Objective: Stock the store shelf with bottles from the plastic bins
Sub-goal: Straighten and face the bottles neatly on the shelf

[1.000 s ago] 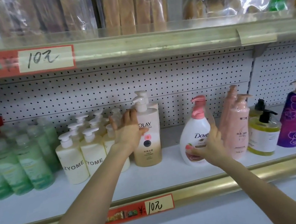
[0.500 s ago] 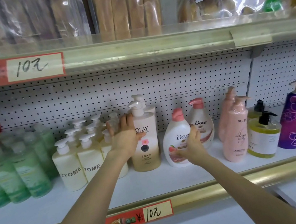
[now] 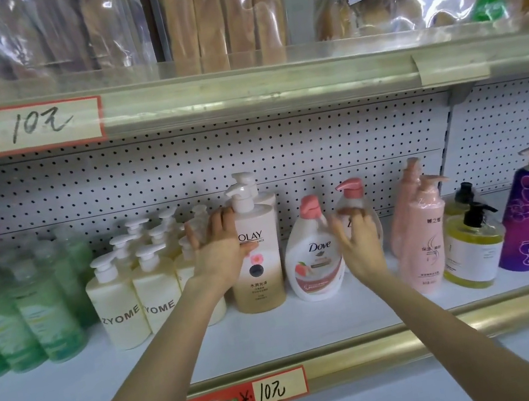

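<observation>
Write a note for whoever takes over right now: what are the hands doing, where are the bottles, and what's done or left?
Left hand: open, fingers straight against the left side of the Olay bottle.
Right hand: blurred, fingertips on the rear Dove bottle; grip unclear.
Bottles: all three stand upright on the shelf, with the front Dove bottle just right of the Olay bottle.
Done: these bottles are on the shelf.
Left: probably line up the rear Dove bottle. The plastic bins are out of view, so how many bottles remain cannot be told.
</observation>
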`<state>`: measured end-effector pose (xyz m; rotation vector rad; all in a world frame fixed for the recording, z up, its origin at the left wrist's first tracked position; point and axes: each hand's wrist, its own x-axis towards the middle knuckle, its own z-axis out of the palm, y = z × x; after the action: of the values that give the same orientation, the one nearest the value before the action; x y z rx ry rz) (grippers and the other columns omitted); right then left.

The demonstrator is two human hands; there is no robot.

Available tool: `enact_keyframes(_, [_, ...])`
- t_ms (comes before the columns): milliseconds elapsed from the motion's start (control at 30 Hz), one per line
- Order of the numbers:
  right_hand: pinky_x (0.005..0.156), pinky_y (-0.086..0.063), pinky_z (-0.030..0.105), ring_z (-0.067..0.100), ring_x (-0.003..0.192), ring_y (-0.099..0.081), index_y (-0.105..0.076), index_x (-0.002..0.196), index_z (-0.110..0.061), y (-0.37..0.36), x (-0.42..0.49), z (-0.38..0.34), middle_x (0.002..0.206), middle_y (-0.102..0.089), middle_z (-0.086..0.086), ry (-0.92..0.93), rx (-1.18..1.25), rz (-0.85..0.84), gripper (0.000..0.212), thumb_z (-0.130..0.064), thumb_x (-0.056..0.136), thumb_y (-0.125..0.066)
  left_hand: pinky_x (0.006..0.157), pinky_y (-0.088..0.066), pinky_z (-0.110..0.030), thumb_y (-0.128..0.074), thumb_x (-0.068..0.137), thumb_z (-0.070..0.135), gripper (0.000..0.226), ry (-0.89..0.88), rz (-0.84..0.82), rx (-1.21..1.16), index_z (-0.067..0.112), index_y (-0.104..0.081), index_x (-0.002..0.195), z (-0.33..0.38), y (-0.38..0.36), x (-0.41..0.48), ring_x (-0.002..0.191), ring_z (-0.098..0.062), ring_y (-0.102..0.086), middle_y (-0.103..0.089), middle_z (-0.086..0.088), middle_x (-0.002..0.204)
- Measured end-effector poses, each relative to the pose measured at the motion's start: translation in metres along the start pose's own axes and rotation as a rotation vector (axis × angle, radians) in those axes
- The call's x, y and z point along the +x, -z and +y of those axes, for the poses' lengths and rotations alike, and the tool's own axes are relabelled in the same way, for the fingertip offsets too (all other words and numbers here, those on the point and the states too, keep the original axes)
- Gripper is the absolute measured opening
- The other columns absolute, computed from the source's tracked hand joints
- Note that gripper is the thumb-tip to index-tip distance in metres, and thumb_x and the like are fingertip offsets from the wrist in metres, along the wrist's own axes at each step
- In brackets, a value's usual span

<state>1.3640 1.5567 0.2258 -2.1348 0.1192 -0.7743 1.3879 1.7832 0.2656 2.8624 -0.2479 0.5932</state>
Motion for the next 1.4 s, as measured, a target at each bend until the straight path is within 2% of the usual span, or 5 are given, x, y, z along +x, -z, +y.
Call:
enact_keyframes(267, [0.1,-0.039,0.048,0.036,0.12,-0.048,-0.04,0.133,-0.005,0.026,0.084,-0.022,0.131,-0.046,0.023,-0.257,0.158,0.066,0.055,-0.043,0.094,-0.046,0.112,0.009,-0.053,-0.049,0.09,0.05,0.08,0.007,-0.001,0.009,0.013,-0.008,0.148,0.0,-0.001,0.0,0.144,-0.014,-0.012,-0.013,-0.002,0.153])
enact_keyframes(433, [0.063,-0.048,0.01,0.03,0.115,-0.055,-0.048,0.13,0.006,0.043,0.098,-0.02,0.132,-0.053,0.021,-0.437,0.299,-0.277,0.037,-0.013,0.103,-0.033,0.111,0.011,-0.053,-0.049,0.089,0.05,0.08,0.002,0.007,0.002,0.013,-0.009,0.148,0.001,0.0,0.001,0.144,-0.015,-0.012,-0.013,-0.002,0.153])
enact_keyframes(567, [0.1,-0.034,0.036,0.023,0.126,-0.041,-0.056,0.117,-0.015,0.051,0.096,-0.019,0.128,-0.05,0.006,-0.406,0.089,-0.408,0.027,-0.01,0.1,-0.036,0.112,0.007,-0.053,-0.05,0.09,0.047,0.077,-0.007,0.014,-0.022,0.012,-0.012,0.146,0.0,-0.001,0.001,0.142,-0.019,-0.017,-0.016,-0.002,0.151])
enact_keyframes(1167, [0.082,-0.043,0.072,0.029,0.124,-0.046,-0.054,0.108,-0.026,0.028,0.115,-0.013,0.126,-0.055,-0.009,-0.38,0.219,-0.656,0.018,-0.035,0.093,-0.056,0.112,0.007,-0.053,-0.053,0.089,0.045,0.078,0.001,0.009,-0.075,0.012,-0.012,0.147,0.001,-0.001,0.0,0.144,-0.019,-0.014,-0.012,-0.002,0.154])
enact_keyframes(1400, [0.092,-0.042,0.066,0.035,0.113,-0.052,-0.059,0.121,-0.028,0.017,0.119,-0.028,0.125,-0.052,0.003,-0.449,0.247,-0.837,0.072,-0.057,0.056,-0.074,0.113,0.008,-0.051,-0.05,0.09,0.047,0.078,0.007,-0.007,-0.039,0.013,-0.009,0.147,0.003,0.003,-0.002,0.144,-0.018,-0.011,-0.01,0.0,0.154])
